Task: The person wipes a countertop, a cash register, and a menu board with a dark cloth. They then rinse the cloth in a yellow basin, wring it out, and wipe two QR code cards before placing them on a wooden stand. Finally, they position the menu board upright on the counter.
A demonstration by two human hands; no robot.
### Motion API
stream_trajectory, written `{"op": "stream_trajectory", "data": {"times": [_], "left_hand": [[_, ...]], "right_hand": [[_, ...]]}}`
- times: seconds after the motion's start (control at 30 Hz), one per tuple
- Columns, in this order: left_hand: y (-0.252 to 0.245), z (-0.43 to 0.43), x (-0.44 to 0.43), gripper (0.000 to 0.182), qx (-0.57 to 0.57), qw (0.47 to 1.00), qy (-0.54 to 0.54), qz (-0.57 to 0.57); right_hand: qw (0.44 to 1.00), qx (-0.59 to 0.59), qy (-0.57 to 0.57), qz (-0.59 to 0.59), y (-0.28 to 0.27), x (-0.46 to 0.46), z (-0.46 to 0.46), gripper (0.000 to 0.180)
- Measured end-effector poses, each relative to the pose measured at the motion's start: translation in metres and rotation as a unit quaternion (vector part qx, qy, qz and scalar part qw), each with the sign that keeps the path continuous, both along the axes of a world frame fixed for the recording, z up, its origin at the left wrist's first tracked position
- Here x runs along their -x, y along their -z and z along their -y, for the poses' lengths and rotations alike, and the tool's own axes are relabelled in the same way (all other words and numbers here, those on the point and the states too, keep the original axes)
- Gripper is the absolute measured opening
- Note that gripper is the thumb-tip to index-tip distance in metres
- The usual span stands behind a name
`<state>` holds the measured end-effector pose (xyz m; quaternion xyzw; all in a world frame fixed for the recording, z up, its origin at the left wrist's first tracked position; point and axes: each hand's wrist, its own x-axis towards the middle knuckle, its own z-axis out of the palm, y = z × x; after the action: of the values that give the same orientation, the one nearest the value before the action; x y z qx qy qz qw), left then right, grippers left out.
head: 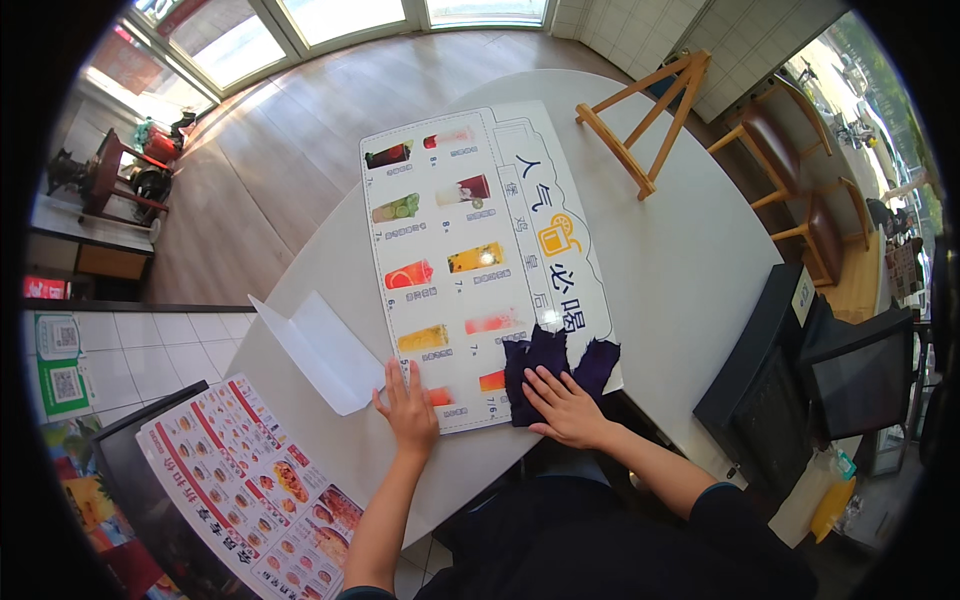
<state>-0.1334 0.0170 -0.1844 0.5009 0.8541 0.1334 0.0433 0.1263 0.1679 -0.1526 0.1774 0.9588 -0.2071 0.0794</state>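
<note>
A large printed drinks menu board (pixel 465 300) lies flat on the white round table, its near edge towards me. My left hand (pixel 411 409) rests with spread fingers on the board's near left corner, holding nothing. At the near right part of the board, my right hand (pixel 566 409) presses flat on a dark purple cloth (pixel 536 367) with frayed edges. Fingers of this hand are spread over the cloth, not gripped round it. The cloth covers part of the board's print. A folded white sheet (pixel 326 352) lies left of the board.
A wooden tabletop easel (pixel 645 124) stands at the table's far right. A printed food menu sheet (pixel 247 495) is at the near left, over a dark panel. Dark equipment (pixel 757 352) stands by the right edge. Chairs (pixel 776 154) are beyond it.
</note>
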Motion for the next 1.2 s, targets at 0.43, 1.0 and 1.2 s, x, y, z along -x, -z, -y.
{"op": "stream_trajectory", "data": {"times": [0.43, 1.0, 1.2], "left_hand": [[0.004, 0.001, 0.001, 0.051, 0.007, 1.000, 0.010, -0.017], [0.003, 0.000, -0.002, 0.050, 0.009, 0.999, 0.022, -0.049], [0.004, 0.001, -0.004, 0.050, -0.003, 0.998, 0.007, -0.055]], "right_hand": [[0.989, -0.018, 0.148, 0.022, 0.006, -0.007, -0.042, 0.069], [0.936, -0.032, 0.345, 0.067, 0.013, 0.004, -0.055, 0.080], [0.949, -0.059, 0.301, 0.074, 0.011, 0.003, -0.080, 0.079]]}}
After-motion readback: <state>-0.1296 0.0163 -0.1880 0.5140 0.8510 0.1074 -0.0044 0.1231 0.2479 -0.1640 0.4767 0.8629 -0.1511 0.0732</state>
